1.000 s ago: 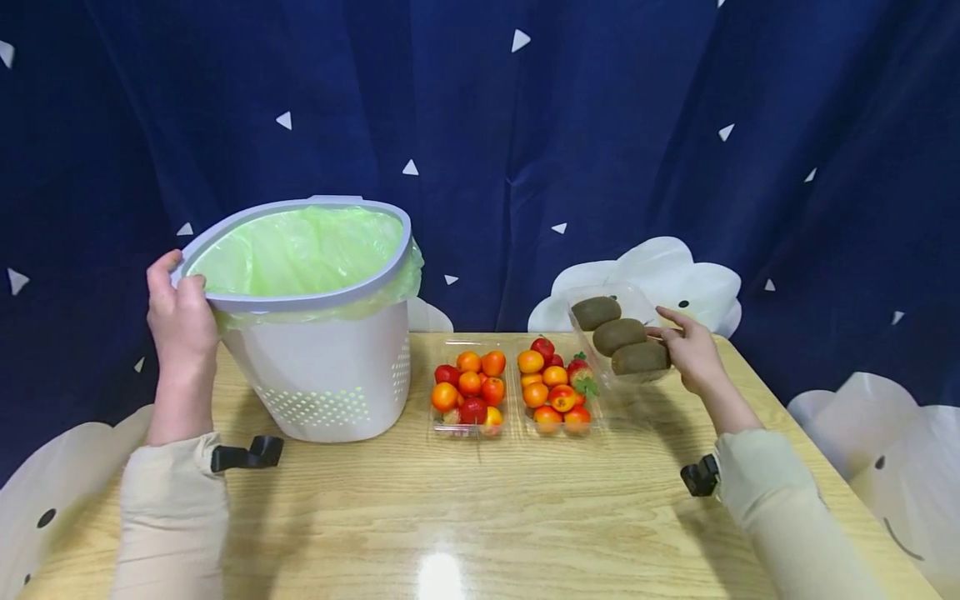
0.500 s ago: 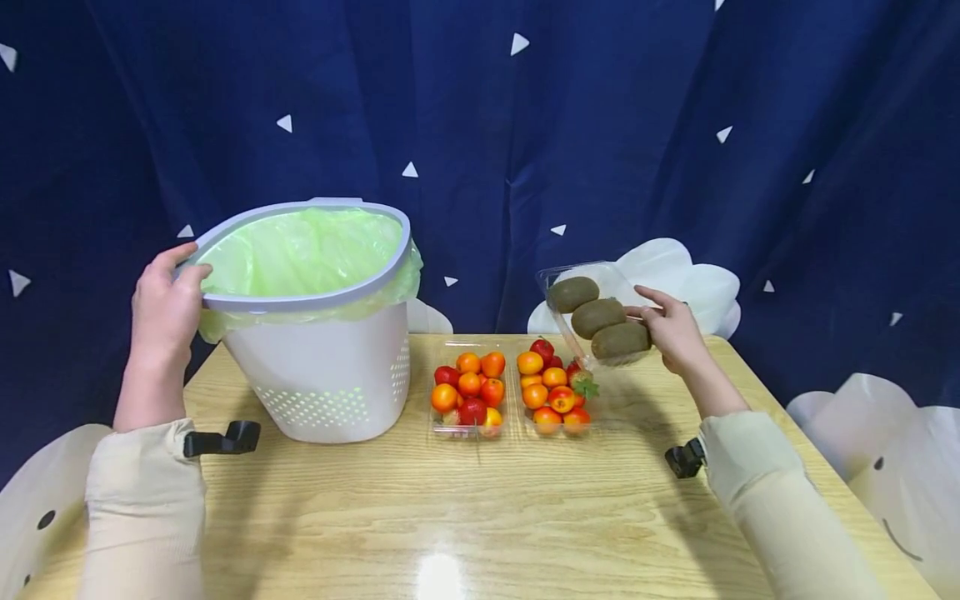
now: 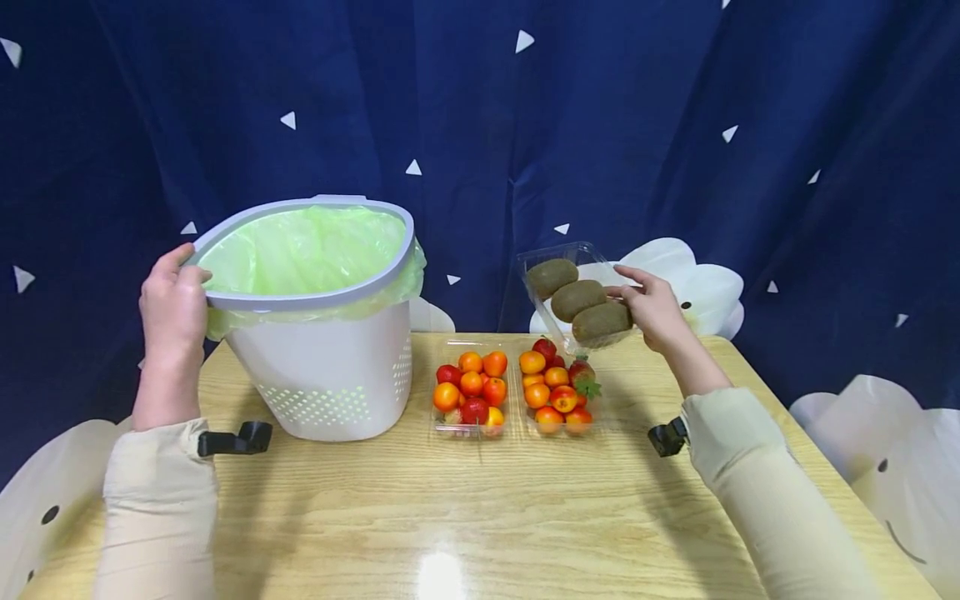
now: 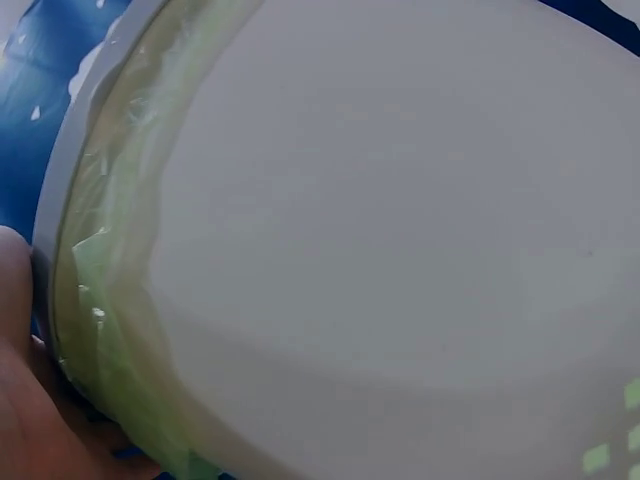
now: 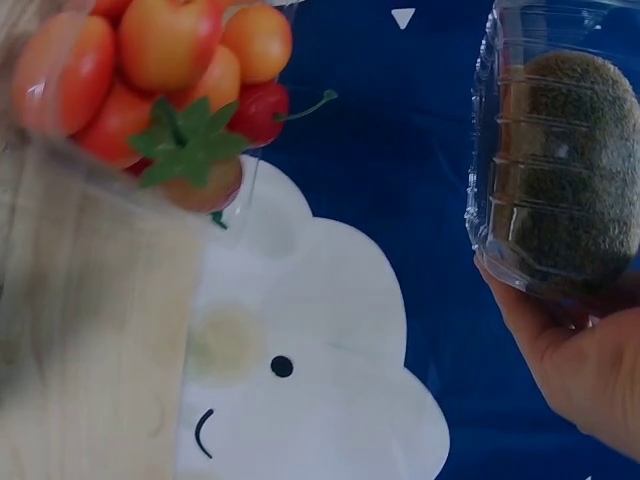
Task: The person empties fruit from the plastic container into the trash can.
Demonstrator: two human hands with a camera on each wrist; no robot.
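On the left stands a pale perforated waste bin (image 3: pixel 318 362), lined with a thin green plastic bag (image 3: pixel 307 250). My left hand (image 3: pixel 172 312) grips the left side of its rim, as the left wrist view also shows. My right hand (image 3: pixel 660 315) holds the right edge of a clear plastic box (image 3: pixel 588 250), tilted and raised above the table. Three brown kiwis (image 3: pixel 578 300) lie in it. In the right wrist view, one kiwi (image 5: pixel 570 165) shows through the box's ribbed wall, with fingers at its end.
Two clear boxes of small orange and red fruit, a left one (image 3: pixel 471 430) and a right one (image 3: pixel 528 427), sit side by side on the wooden table (image 3: pixel 465 517). A dark blue curtain (image 3: pixel 480 100) with white shapes hangs behind.
The right hand has carried the box of kiwis left and up, from beside the right fruit box to above its back edge. The left hand has shifted its hold slightly on the rim.
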